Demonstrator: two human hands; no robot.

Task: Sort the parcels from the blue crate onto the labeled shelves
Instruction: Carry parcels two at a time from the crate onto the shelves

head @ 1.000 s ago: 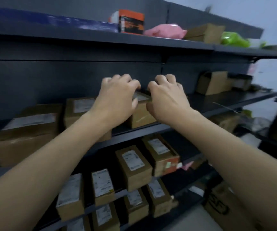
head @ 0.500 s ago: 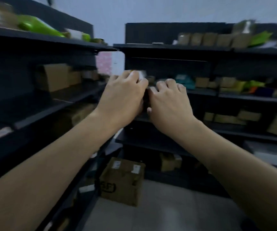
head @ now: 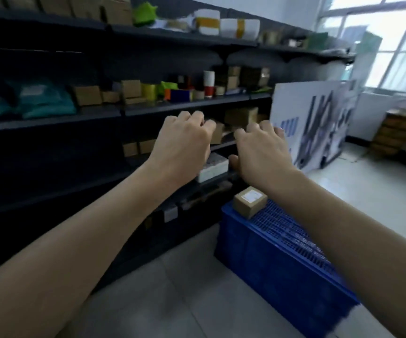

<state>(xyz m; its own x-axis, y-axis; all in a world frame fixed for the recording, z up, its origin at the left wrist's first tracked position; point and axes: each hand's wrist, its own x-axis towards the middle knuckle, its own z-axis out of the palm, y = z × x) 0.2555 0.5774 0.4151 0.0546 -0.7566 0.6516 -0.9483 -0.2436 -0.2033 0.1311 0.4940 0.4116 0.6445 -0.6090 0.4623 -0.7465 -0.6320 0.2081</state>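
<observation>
1. Both hands reach forward, loosely curled, with nothing visible in them: left hand (head: 182,142), right hand (head: 263,152).
2. Parcel (head: 249,202): probably light and stiff; best taken by two opposite sides; it is a small brown cardboard box with a white label on top.
3. It sits at the far corner of the blue crate (head: 282,259); the crate stands on the floor (head: 172,301), just beside the shelves (head: 148,111).

Ribbed plastic crate (head: 270,259); matt cardboard parcel (head: 250,202).
</observation>
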